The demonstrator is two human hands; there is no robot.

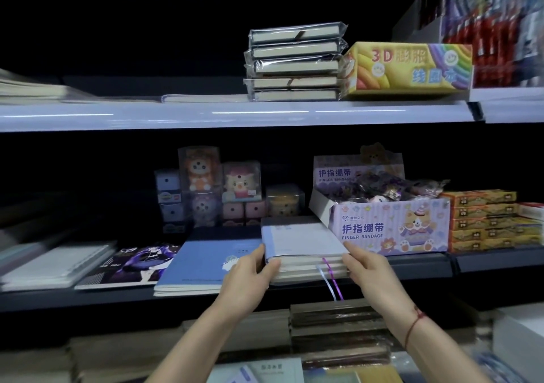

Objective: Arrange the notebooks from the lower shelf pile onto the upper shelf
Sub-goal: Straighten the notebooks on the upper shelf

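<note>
A short pile of wrapped notebooks with pale covers lies at the front of the lower shelf, ribbon markers hanging off its edge. My left hand grips the pile's left front corner, thumb on top. My right hand grips the right front corner the same way. On the upper shelf stands a stack of several plastic-wrapped notebooks, and one flat notebook lies to its left.
A yellow 3D box stands right of the upper stack. A finger bandage box sits right behind the pile, a blue notebook to its left, toy boxes at the back. Dark notebook stacks lie below.
</note>
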